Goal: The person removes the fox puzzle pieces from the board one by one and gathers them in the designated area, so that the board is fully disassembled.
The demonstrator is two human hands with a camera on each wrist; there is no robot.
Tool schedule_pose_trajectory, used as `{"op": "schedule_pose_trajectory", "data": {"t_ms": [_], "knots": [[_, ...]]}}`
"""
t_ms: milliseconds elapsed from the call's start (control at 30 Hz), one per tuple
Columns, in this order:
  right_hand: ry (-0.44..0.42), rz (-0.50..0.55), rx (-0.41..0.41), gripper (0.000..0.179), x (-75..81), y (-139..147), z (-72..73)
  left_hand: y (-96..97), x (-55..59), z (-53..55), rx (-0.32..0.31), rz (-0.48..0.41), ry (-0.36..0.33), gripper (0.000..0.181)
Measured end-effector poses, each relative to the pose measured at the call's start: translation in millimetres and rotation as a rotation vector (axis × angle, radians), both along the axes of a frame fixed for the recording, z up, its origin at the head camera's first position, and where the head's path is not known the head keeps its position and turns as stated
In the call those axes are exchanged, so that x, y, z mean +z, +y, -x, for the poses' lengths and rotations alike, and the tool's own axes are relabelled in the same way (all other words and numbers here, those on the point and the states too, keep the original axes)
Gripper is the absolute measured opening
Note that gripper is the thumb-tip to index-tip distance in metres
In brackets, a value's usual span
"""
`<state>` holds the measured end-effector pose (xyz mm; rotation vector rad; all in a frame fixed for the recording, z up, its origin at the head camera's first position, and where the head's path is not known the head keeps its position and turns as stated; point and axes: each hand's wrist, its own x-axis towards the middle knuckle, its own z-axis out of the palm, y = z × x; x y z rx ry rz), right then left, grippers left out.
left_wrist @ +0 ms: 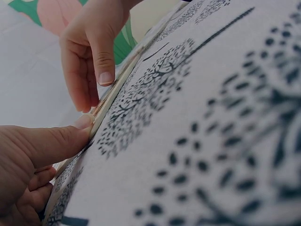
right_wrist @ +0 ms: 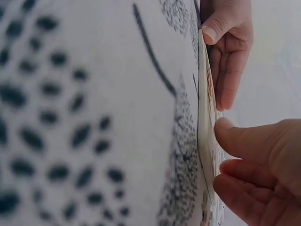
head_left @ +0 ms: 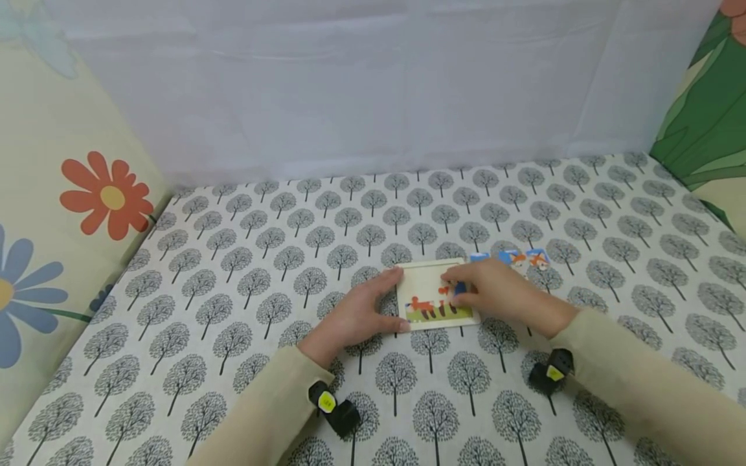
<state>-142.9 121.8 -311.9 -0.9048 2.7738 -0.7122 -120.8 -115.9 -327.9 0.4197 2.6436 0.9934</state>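
A white cloth [head_left: 175, 362], printed with rows of round-crowned, dark grey trees on thin trunks, covers the desk [head_left: 274, 223]. Behind it hangs a plain white sheet [head_left: 326, 103] with soft creases. On the left, a cream wall [head_left: 87, 116] carries a red flower [head_left: 112, 196] with a yellow centre, a larger blue flower [head_left: 36, 310] cut off by the edge, and a faint pale-blue shape [head_left: 49, 42] above. On the right are big green leaves [head_left: 708, 113] and coral petals [head_left: 737, 26].
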Motion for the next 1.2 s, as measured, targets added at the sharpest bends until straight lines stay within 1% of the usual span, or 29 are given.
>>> {"op": "schedule_pose_trajectory", "data": {"t_ms": [133, 333, 467, 600, 733, 833, 1000, 1133, 1200], "knots": [[0.030, -0.039, 0.020, 0.040, 0.6, -3, -1.1, -0.3, 0.2, -0.1, -0.004, 0.000, 0.005, 0.092], [0.074, -0.064, 0.030, 0.034, -0.2, -6, -1.1, -0.7, 0.2, -0.3, -0.007, -0.007, 0.012, 0.092], [0.056, -0.059, 0.016, 0.034, -0.1, -9, -0.1, -0.5, 0.2, -0.2, -0.006, -0.008, 0.009, 0.092], [0.006, -0.054, -0.009, 0.038, -0.3, -11, 2.7, -0.3, 0.7, -0.4, -0.004, -0.009, 0.006, 0.092], [-0.080, -0.043, -0.029, 0.040, 0.7, -12, 9.5, -0.4, 1.4, -0.9, -0.003, -0.012, 0.005, 0.092], [-0.151, -0.037, -0.035, 0.037, 3.1, -13, 15.7, -0.6, 2.1, -1.3, -0.004, -0.013, 0.001, 0.091], [-0.232, -0.067, -0.001, 0.025, 8.0, -16, 25.0, -1.3, 2.2, -1.2, -0.022, -0.031, 0.004, 0.091], [-0.289, -0.110, 0.008, 0.025, 10.0, -17, 31.7, -1.3, 2.6, -1.0, -0.017, -0.014, -0.003, 0.091], [-0.293, -0.124, 0.018, 0.026, 10.8, -18, 34.3, -0.9, 2.7, -1.1, -0.012, -0.004, -0.005, 0.091]]}}
